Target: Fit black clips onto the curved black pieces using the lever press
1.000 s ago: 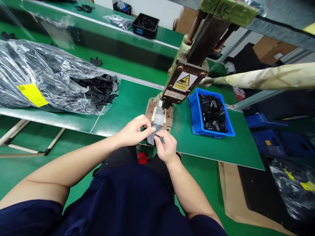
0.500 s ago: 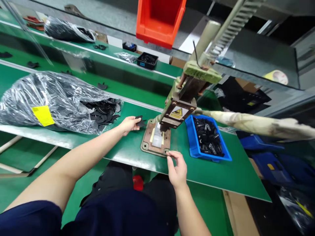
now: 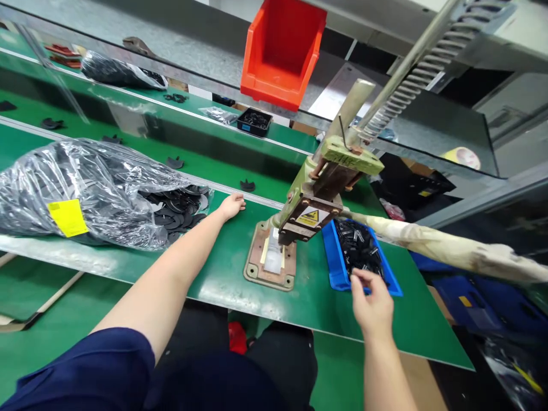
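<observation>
My left hand [image 3: 232, 206] is over the green bench by the metal strip along the belt, fingers loosely bent and no part visible in them. Just beyond its fingertips, a curved black piece [image 3: 247, 185] lies on the belt. My right hand [image 3: 374, 299] is at the near rim of a blue bin [image 3: 338, 277], thumb and forefinger curved with a small gap between them. Small black parts [image 3: 359, 245] fill that bin. Between my hands stands a green hand press [image 3: 310, 205], its base plate [image 3: 257, 274] bearing a pale metal fixture [image 3: 273, 260].
A clear plastic bag [image 3: 98, 188] of black curved pieces [image 3: 180, 211] lies open on the left. The press's wrapped lever [image 3: 449, 242] reaches out to the right above the blue bin. An orange bin [image 3: 285, 63] hangs overhead. Other black pieces [image 3: 174, 162] lie along the belt.
My left hand has moved up towards the belt and let go of the black piece, which now lies there. My right hand has gone from the press base right to the blue bin.
</observation>
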Available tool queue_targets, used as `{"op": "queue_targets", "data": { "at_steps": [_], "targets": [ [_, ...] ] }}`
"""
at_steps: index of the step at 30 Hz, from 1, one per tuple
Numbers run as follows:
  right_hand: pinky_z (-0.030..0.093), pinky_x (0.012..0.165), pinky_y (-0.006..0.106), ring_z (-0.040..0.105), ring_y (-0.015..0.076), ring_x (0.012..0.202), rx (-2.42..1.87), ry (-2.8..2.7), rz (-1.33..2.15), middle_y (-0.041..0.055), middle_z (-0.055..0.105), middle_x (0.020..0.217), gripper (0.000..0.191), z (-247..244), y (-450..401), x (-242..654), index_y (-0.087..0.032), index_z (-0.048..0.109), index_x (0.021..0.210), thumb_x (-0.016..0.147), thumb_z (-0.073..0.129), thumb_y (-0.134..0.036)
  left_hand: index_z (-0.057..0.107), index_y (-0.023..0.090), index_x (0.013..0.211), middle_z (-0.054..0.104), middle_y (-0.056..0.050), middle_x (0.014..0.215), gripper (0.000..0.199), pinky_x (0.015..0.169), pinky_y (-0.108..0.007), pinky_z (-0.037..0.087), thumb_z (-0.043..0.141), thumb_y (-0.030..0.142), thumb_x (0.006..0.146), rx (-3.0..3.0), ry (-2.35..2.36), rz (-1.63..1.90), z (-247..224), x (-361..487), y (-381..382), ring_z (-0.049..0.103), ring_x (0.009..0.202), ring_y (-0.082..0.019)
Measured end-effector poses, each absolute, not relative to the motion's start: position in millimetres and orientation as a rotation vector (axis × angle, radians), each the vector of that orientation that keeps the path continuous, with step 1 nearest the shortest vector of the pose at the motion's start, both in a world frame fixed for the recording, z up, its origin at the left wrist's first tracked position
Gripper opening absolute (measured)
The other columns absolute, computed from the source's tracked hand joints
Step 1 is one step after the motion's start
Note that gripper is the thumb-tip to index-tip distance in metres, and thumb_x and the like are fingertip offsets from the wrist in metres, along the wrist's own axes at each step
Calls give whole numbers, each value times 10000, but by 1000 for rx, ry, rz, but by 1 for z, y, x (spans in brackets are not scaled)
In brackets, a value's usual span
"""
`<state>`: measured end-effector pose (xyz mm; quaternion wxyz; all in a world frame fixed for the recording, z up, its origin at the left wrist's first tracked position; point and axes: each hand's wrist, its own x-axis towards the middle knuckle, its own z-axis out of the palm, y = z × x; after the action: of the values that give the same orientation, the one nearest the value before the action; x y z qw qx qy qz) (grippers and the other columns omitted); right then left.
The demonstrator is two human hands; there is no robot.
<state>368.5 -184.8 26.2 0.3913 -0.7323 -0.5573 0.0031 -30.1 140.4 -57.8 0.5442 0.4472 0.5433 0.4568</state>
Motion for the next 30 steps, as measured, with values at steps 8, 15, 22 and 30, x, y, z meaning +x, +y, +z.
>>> {"op": "queue_targets", "data": {
  "at_steps": [8,15,22,30],
  "targets": [
    [573,997,482,719,293,1011,-2335,-1562,104,138,790,1134,512,33,-119,452,-223,751,1122,682,842,-469,777,137,1169,802,-124,1063,334,987,-363,576,786,262,859,1448,1379,954,-73,-46,140,748,936,-245],
    [584,906,366,701,165,901,-2464,-1487,127,78,777,1050,411,12,-106,455,-183,708,1133,919,713,-534,797,174,1077,797,-122,1173,249,1038,-359,533,773,339,892,1640,1422,904,-79,-45,122,737,1055,-267],
    [572,938,398,701,206,913,-2287,-1338,-13,97,788,991,289,21,-113,450,-234,759,1014,910,667,-487,776,200,1012,791,-92,1016,279,937,-357,563,766,457,903,1599,1430,950,-72,-40,74,731,952,-250],
    [623,943,420,748,213,935,-1922,-1064,-15,145,784,1125,456,24,-127,448,-163,699,1222,921,531,-463,740,172,915,737,-54,898,653,901,-392,604,887,752,653,1189,1126,1156,-68,-44,4,708,874,-216]
  ]
}}
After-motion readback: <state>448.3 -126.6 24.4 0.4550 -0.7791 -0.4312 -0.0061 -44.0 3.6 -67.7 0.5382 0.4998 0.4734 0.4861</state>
